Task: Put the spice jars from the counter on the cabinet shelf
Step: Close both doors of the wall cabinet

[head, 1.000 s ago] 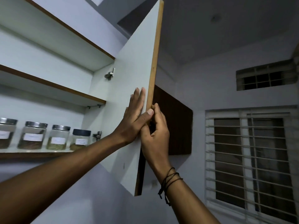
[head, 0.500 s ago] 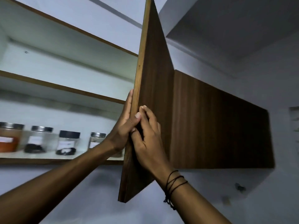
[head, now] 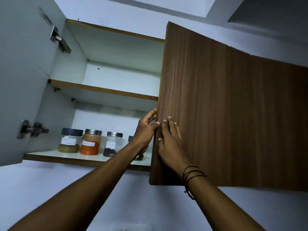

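Spice jars (head: 89, 143) stand in a row on the cabinet's bottom shelf (head: 50, 156), left of the door (head: 216, 114). Left hand (head: 146, 130) pinches its edge; right hand (head: 171, 140) lies flat, holding nothing. Seemingly only closing remains.

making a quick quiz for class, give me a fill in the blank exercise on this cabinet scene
1. The spice jars stand on the ____ shelf of the cabinet.
2. The jar with orange powder has a ____ lid.
3. The right hand lies flat on the ____ cabinet door.
4. The left hand grips the door's ____.

Missing words: bottom; silver; wooden; edge
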The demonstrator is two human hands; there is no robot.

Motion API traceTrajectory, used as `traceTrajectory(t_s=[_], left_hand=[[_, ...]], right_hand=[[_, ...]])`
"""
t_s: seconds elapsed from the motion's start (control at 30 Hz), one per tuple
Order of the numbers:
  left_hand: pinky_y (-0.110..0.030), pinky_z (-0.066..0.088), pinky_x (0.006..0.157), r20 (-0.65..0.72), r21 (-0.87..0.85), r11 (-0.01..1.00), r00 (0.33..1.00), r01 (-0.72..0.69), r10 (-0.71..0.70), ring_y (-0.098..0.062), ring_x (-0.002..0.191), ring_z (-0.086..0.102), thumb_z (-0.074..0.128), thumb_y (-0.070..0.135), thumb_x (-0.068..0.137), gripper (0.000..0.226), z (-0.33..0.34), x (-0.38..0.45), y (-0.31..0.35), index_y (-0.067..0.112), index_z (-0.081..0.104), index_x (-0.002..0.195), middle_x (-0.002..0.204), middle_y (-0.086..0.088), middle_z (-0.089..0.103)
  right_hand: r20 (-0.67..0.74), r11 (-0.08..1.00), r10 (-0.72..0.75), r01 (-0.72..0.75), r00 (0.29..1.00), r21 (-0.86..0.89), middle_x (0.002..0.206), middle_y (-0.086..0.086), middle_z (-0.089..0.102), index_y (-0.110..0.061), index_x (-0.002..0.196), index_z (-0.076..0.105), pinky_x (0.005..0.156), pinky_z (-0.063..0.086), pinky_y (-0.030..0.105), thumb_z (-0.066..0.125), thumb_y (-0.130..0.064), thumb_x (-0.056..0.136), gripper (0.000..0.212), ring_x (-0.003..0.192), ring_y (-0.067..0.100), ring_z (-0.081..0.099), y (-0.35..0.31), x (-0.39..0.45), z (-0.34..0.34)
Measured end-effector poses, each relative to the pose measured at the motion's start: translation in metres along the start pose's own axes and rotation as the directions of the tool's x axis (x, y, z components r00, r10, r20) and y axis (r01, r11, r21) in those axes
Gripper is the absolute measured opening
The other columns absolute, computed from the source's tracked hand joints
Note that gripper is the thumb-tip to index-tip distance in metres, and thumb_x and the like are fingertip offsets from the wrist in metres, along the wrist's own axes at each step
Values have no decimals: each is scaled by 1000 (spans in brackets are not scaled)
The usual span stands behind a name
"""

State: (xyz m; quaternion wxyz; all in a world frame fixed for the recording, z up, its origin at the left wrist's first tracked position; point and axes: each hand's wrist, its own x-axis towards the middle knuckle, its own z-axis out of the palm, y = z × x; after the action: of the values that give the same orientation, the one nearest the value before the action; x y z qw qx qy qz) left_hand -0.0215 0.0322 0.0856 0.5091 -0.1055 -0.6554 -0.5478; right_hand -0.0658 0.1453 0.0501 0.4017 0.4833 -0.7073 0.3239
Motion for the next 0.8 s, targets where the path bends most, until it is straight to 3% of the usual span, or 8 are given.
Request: traceTrajectory(t_s=[0.17,0.4,0.8], left_hand=[[-49,50,103,-27,77,996,999,36,-34,-22,125,58,53,5,96,53,-11,14,-15,23,45,144,139,4,58],[-48,51,101,-56,133,990,998,45,-37,-23,126,56,47,10,101,49,-14,25,-35,24,41,147,143,2,54],[-42,51,102,-29,207,977,999,45,-40,-20,122,58,48,9,100,47,-18,28,-39,18,42,146,137,-4,58]], right_hand=[[37,995,-9,13,999,-98,166,9,0,-13,156,13,124,12,44,42,-18,98,64,152,30,0,3,14,27],[74,983,-37,50,997,-179,165,12,1,-9,155,14,124,13,41,51,-17,95,71,152,32,4,13,24,45],[76,982,-11,26,997,-189,165,13,1,-11,155,13,123,15,43,55,-19,95,73,152,33,3,15,27,54]])
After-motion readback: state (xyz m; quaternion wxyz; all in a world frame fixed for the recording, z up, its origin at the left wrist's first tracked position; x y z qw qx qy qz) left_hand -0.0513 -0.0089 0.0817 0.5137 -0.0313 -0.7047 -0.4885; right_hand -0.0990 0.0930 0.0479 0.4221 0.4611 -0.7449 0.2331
